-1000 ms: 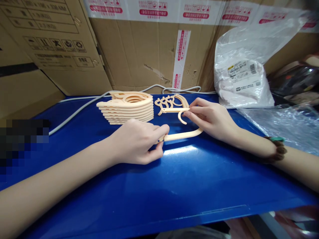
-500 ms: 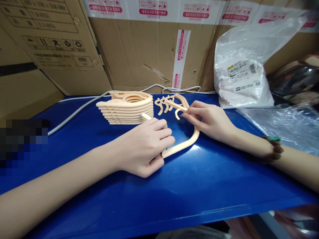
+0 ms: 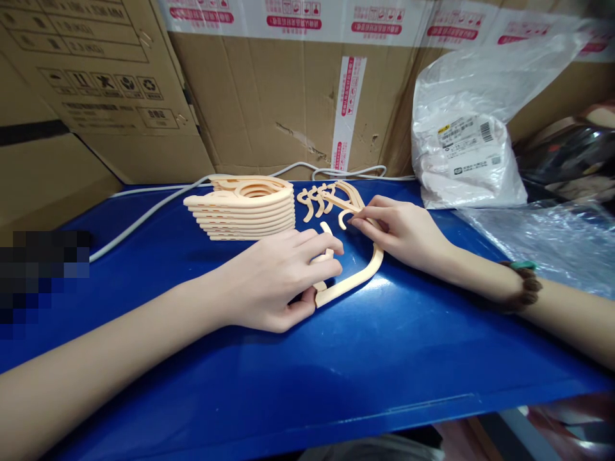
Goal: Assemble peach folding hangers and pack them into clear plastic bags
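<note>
A cream plastic clothes hanger (image 3: 354, 282) lies between my two hands, low over the blue table. My left hand (image 3: 281, 275) is closed around its near end, with thumb and fingers gripping it. A small curved cream piece (image 3: 326, 229) sticks up between the fingers of that hand; its lower part is partly covered. My right hand (image 3: 406, 232) pinches the hanger's far part, where a hook (image 3: 343, 219) curls out by the fingertips. Behind my left hand stands a stack of cream hangers (image 3: 245, 218). Several small hook pieces (image 3: 317, 202) lie to the right of the stack.
Cardboard boxes (image 3: 269, 102) wall off the back and left. A white cable (image 3: 158, 218) runs behind the stack. A white plastic bag (image 3: 468, 160) stands at back right, with clear plastic film (image 3: 542, 243) before it. The blue table's (image 3: 288, 397) front edge is near me.
The fingers of my left hand have loosened and shifted, and the small curved piece has swung rightward and more upright. My right hand keeps its pinch almost unmoved.
</note>
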`<action>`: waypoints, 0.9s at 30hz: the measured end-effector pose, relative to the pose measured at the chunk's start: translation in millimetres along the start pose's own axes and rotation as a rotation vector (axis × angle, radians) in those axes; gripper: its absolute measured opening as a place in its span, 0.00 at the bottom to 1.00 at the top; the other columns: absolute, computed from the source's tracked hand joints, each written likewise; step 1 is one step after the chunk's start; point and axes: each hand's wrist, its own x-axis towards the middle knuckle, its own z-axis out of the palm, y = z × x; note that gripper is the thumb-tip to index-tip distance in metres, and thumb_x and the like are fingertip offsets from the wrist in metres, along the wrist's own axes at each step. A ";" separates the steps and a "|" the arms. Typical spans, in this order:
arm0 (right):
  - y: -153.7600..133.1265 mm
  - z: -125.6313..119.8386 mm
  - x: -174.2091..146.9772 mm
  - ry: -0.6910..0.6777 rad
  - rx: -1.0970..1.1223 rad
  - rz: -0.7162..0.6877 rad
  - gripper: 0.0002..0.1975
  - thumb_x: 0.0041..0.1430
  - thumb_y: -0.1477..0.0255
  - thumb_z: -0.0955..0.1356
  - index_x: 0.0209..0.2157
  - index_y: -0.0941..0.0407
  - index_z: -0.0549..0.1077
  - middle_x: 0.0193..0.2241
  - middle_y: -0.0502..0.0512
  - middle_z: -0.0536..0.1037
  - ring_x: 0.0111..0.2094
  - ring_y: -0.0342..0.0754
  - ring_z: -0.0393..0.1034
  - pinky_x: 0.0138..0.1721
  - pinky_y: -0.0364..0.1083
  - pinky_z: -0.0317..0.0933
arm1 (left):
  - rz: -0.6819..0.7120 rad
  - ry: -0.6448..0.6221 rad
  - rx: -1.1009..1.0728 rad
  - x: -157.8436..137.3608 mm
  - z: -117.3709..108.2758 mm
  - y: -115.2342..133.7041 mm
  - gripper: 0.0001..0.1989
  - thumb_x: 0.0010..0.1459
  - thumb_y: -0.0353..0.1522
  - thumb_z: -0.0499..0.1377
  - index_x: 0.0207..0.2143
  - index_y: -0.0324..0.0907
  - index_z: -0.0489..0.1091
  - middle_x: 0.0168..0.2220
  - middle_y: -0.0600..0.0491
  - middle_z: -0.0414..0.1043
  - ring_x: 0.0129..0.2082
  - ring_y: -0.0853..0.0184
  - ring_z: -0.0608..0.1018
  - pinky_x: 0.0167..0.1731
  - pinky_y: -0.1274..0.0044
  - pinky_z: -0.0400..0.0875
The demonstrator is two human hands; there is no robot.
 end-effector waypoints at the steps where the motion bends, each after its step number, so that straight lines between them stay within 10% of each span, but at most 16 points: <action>1: 0.1 0.2 0.1 -0.001 0.001 0.004 0.13 0.67 0.66 0.64 0.38 0.55 0.79 0.33 0.53 0.74 0.29 0.44 0.67 0.30 0.44 0.53 | 0.000 -0.005 -0.006 0.0 -0.3 0.3 0.12 0.55 0.25 0.52 0.41 0.40 0.70 0.50 0.45 0.69 0.41 0.61 0.73 0.38 0.71 0.67; 27: 3.7 1.7 1.5 -0.012 -0.023 0.080 0.13 0.66 0.65 0.64 0.43 0.51 0.79 0.34 0.51 0.74 0.29 0.43 0.66 0.29 0.44 0.52 | -0.069 -0.011 0.008 -2.6 6.2 -1.7 0.17 0.63 0.26 0.51 0.51 0.46 0.70 0.50 0.51 0.71 0.39 0.65 0.75 0.35 0.75 0.65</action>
